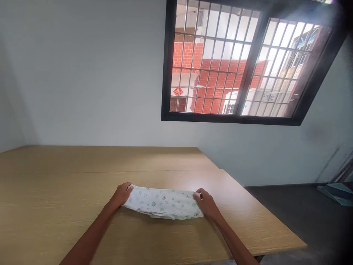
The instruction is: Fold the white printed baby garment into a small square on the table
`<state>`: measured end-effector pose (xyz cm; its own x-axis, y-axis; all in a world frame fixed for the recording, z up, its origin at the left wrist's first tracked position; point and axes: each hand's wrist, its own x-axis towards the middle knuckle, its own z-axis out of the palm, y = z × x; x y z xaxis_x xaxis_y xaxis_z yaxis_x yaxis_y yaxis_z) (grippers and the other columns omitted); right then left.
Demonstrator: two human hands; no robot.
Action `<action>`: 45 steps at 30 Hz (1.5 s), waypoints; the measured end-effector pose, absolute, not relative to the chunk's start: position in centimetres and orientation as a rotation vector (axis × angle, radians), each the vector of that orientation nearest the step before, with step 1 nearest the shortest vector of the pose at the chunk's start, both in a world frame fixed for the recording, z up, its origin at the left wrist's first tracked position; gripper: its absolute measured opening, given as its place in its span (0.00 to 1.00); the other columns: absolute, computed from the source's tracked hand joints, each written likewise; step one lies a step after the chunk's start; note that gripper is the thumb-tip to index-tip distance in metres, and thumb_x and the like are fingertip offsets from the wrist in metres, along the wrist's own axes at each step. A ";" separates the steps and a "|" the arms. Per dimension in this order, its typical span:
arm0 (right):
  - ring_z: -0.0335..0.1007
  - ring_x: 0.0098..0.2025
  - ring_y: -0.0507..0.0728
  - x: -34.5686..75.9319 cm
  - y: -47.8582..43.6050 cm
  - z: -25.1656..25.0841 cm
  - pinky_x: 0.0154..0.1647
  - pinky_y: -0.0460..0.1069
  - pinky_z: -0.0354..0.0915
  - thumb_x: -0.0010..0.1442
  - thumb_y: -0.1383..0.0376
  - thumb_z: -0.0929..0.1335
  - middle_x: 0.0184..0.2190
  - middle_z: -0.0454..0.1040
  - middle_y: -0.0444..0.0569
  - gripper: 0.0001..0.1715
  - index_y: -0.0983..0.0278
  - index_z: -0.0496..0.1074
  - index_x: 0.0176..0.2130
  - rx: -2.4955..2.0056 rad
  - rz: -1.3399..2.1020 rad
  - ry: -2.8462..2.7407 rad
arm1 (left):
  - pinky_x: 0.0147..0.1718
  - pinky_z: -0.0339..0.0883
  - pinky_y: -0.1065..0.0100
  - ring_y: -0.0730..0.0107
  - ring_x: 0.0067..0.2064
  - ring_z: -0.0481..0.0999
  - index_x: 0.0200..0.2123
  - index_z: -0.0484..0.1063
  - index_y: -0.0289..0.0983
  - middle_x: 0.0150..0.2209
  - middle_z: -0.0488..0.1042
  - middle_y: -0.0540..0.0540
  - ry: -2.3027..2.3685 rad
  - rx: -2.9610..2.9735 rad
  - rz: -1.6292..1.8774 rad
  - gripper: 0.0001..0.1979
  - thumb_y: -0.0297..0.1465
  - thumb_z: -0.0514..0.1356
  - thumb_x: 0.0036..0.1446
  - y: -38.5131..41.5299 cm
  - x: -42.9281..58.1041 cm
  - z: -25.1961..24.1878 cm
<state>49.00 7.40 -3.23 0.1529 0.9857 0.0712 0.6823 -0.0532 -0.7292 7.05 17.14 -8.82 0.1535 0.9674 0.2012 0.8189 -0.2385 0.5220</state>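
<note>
A white cloth (164, 203) printed with small green and dark figures is stretched sideways between my hands, folded into a long band. My left hand (122, 193) grips its left end, thumb on the near face. At the right end my right hand (204, 201) pinches the upper corner, fingers behind and thumb in front. The lower edge sags a little and shows several layers. Beneath it is the wooden table (68, 221); whether the cloth's underside touches the top I cannot tell.
The table's right edge slants down to a corner at lower right, with dark floor (275, 206) beyond. A barred window (234, 118) is set in the pale wall (96, 73). A bluish item (338, 194) lies on the floor at far right.
</note>
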 end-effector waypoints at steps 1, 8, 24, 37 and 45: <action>0.63 0.31 0.56 48.7 8.2 -3.3 0.32 0.49 0.58 0.55 0.52 0.60 0.28 0.67 0.47 0.19 0.65 0.63 0.38 -1.786 0.626 -1.603 | 0.36 0.61 0.67 0.68 0.32 0.67 0.28 0.65 0.34 0.28 0.66 0.51 1.765 2.152 0.700 0.12 0.25 0.58 0.66 16.5 6.5 -8.7; 0.67 0.35 0.57 45.1 11.5 -4.3 0.34 0.49 0.62 0.55 0.58 0.64 0.33 0.69 0.49 0.22 0.65 0.62 0.48 -1.659 0.592 -1.655 | 0.35 0.62 0.67 0.67 0.32 0.69 0.30 0.66 0.33 0.30 0.68 0.49 2.051 2.100 0.548 0.11 0.25 0.55 0.69 13.5 3.5 -8.4; 0.60 0.53 0.62 38.0 10.4 -3.0 0.55 0.57 0.60 0.63 0.59 0.60 0.50 0.62 0.59 0.18 0.68 0.65 0.47 -1.305 0.154 -1.850 | 0.62 0.50 0.53 0.49 0.66 0.49 0.65 0.54 0.29 0.64 0.52 0.32 1.990 2.327 0.413 0.24 0.31 0.49 0.69 9.6 12.7 -5.9; 0.45 0.68 0.64 33.3 12.1 -5.9 0.68 0.56 0.42 0.69 0.55 0.54 0.66 0.52 0.62 0.35 0.78 0.57 0.64 -1.418 0.455 -2.427 | 0.67 0.38 0.53 0.57 0.69 0.37 0.69 0.44 0.28 0.69 0.39 0.42 1.571 2.514 0.101 0.30 0.37 0.39 0.69 9.4 15.8 -7.4; 0.30 0.71 0.63 38.9 12.1 -5.0 0.70 0.59 0.31 0.69 0.51 0.55 0.69 0.39 0.59 0.43 0.79 0.47 0.69 -1.781 0.409 -2.472 | 0.67 0.36 0.54 0.56 0.69 0.37 0.68 0.42 0.21 0.68 0.38 0.37 1.796 2.356 -0.005 0.36 0.44 0.40 0.68 9.3 8.5 -7.1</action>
<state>38.87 12.08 -5.01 -0.3271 0.9397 -0.1000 0.9219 0.2940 -0.2523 8.47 9.35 -7.11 0.2710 0.9562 -0.1107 0.9568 -0.2550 0.1397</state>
